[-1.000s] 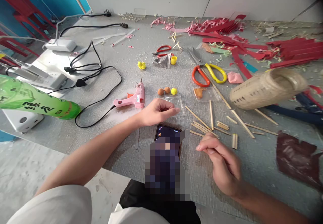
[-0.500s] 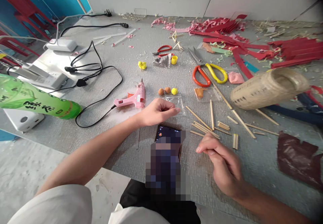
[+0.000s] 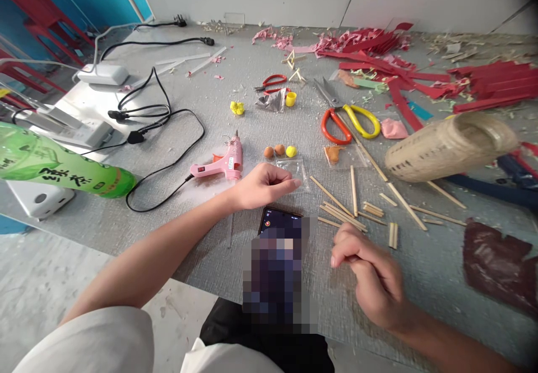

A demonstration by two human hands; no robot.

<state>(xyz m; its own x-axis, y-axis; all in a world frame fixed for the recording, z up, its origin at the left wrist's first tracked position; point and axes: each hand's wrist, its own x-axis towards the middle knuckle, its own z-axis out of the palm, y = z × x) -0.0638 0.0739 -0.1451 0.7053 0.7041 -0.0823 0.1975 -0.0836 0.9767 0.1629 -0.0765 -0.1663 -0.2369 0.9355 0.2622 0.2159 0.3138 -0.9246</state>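
My left hand (image 3: 264, 187) rests on the table with its fingers curled in, its fingertips at the edge of a small clear plastic bag (image 3: 296, 172). No object shows in it. Beyond it lie two brown clay balls (image 3: 274, 150) and a yellow ball (image 3: 291, 151). A pink glue gun (image 3: 229, 160) stands to its left. Loosely closed, my right hand (image 3: 370, 275) is near the front of the table with nothing visible in it. Several short wooden sticks (image 3: 342, 216) lie just beyond it. Between my hands is a phone (image 3: 281, 220), its lower part blurred out.
Scissors (image 3: 336, 115), small red-handled pliers (image 3: 275, 82) and a yellow clay piece (image 3: 237, 107) lie farther back. A tan bottle (image 3: 445, 149) lies at right, near a dark brown sheet (image 3: 498, 264). At left are a green bottle (image 3: 63, 163), black cables (image 3: 163, 110) and red paper strips (image 3: 496, 84) far right.
My right hand has shifted very slightly, its index finger curling in a little more. My left hand and the things on the table stay as they were.
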